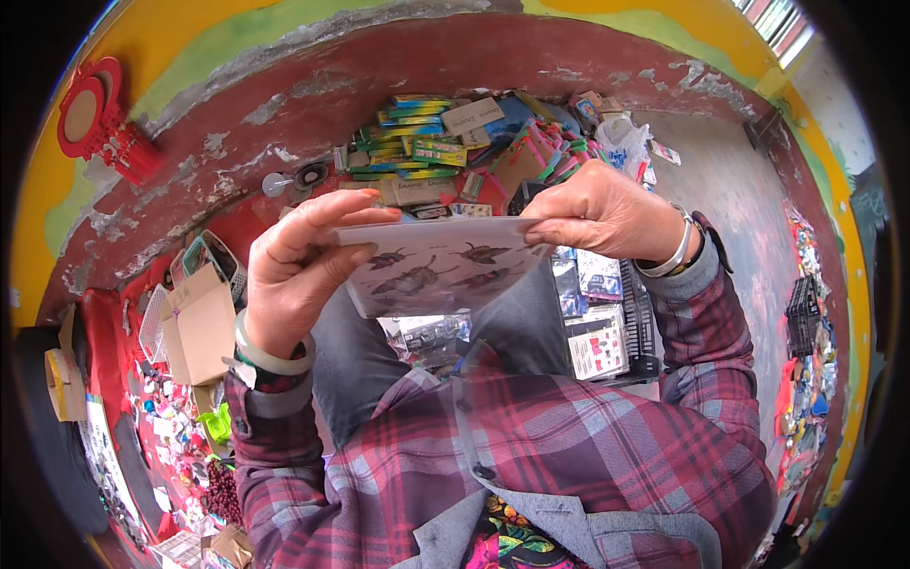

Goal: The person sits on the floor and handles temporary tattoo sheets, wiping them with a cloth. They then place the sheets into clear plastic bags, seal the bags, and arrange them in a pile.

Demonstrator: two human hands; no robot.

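Note:
Between my two hands, above my lap, is a clear plastic packet of sheets [427, 275] printed with dark, winged, insect-like designs. My left hand [289, 261] is closed on its upper left part, thumb against the printed face and fingers over the top edge. At the upper right corner, my right hand [592, 213] pinches the packet between thumb and bent fingers. The packet tilts, its printed side toward me. Beneath it, more flat clear packets [431, 337] lie between my legs, partly hidden. Several printed packs [597, 346] sit by my right leg, beside a black plastic basket [640, 318].
Ahead, against the peeling red wall, is a heap with yellow-green boxes [408, 142], brown cartons [472, 116] and a white plastic bag [623, 137]. An open cardboard box [201, 327] stands at left near small colourful goods [175, 422]. More goods [810, 379] line the right wall.

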